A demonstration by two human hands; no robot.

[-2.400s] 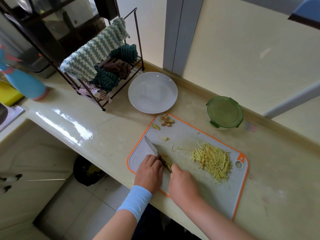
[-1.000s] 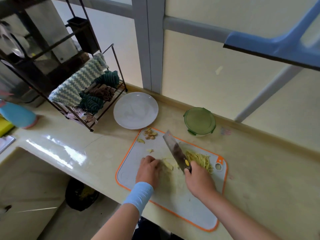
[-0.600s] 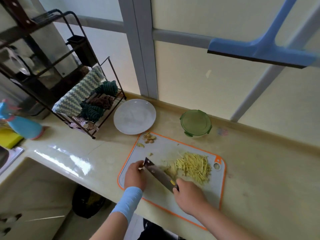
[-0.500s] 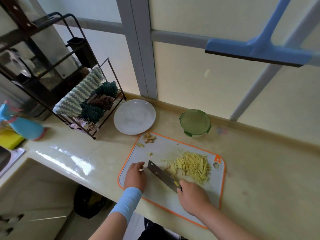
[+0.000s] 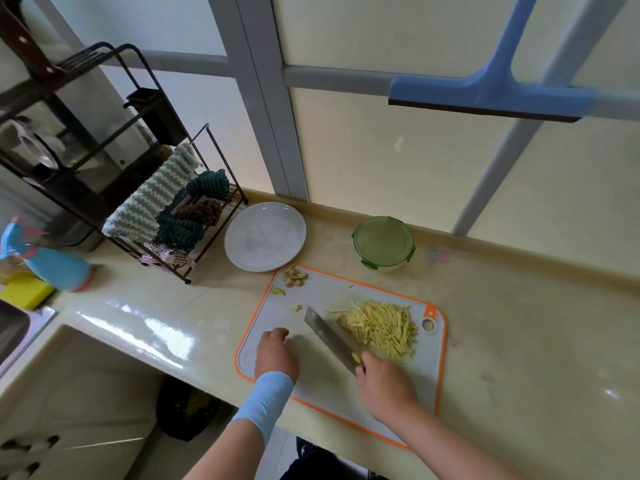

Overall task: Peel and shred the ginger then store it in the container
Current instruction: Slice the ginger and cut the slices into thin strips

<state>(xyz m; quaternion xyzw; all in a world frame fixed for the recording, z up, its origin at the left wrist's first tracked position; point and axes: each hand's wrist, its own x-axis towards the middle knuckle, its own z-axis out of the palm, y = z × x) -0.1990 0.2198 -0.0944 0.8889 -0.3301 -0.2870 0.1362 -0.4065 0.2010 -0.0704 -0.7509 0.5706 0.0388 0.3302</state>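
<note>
Far left, a yellow sponge (image 5: 24, 291) and a blue spray bottle (image 5: 52, 263) can be seen on the counter (image 5: 519, 341), with a wire rack (image 5: 194, 188) full of cloths parked just past them. A white plate (image 5: 265, 236) is set right beside the rack, nothing on it as far as can be made out.

Then there's the orange-rimmed cutting board (image 5: 374, 292). A little heap of ginger peels (image 5: 294, 276) is left at its far left corner, near the plate's edge. The left hand (image 5: 275, 353), blue band on the wrist, is rested on the board's left side with fingers bent down. Whether anything is tucked under them can't be told from this angle.

The knife (image 5: 332, 337) is held in a firm grasp by the right hand (image 5: 384, 382), handle buried in the fist, blade slanted up and to the left. The blade is laid along the left edge of the shredded ginger (image 5: 379, 327), which is piled on the right half of the board, all thin yellow strips.

The container (image 5: 383, 242) is sat behind the board on the counter, green lid on, apart from the ginger pile. Higher up on the right, a blue squeegee (image 5: 491, 98) is hung against the window.
</note>
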